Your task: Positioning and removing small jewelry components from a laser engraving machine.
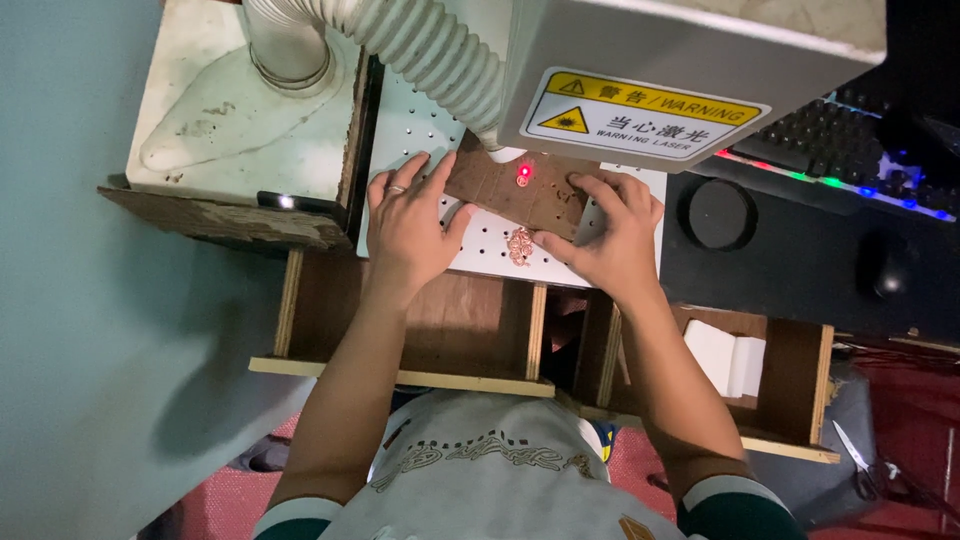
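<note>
While both hands press flat on it, the brown rectangular wooden board (515,190) lies across the white perforated metal counter (480,245), near its far edge under the grey laser head (680,60). A small coppery filigree ornament (520,245) sits at the board's near edge. Left hand (405,225) and right hand (610,235) spread their fingers open, gripping nothing. Steady, even pressure seems wise, fingertips kept away from the red light dot (523,171).

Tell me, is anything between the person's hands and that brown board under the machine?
Nothing visible. The left hand and the right hand both rest directly on the brown board, one at each end.
</note>
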